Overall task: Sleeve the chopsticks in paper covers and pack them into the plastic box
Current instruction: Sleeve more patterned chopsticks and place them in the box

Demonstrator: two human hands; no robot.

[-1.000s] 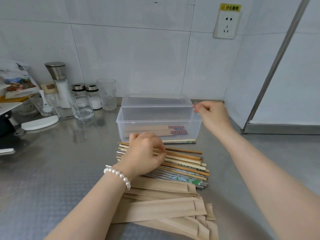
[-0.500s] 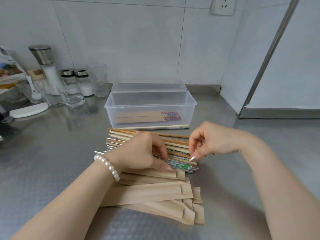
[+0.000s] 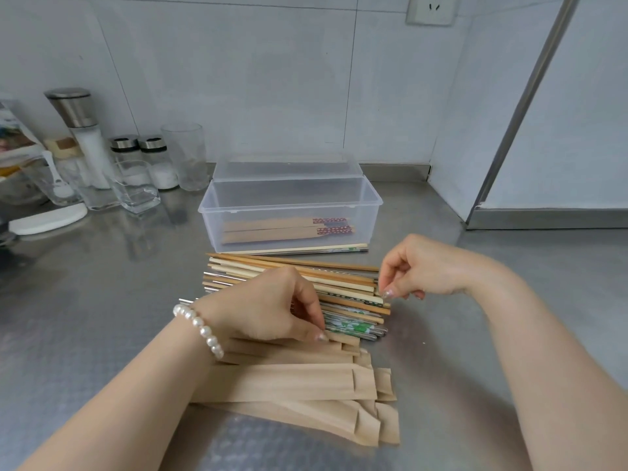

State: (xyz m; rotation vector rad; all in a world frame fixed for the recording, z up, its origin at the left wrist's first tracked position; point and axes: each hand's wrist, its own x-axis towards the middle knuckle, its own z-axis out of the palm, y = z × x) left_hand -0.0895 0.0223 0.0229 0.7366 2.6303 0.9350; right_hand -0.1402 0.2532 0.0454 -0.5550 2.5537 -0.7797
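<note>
The loose chopsticks [image 3: 343,287] lie left-to-right between both hands, right hand [image 3: 421,266] pinching their near ends, left hand [image 3: 268,307] curled on the paper covers [image 3: 289,382].

No readable text, numbers or brand marks anywhere in view. Wall socket [image 3: 430,8], up and right of the plastic box [image 3: 289,212]: plain face, top cut off by the frame edge, no label showing. Printed packet [image 3: 13,137], far left of the box: colour print only, lettering too blurred to make out. Chopsticks [image 3: 334,225] sleeved inside the box: red patterned ends, pattern not script. Patterned chopsticks [image 3: 350,326] in front of the box: green motif, no letters.
</note>
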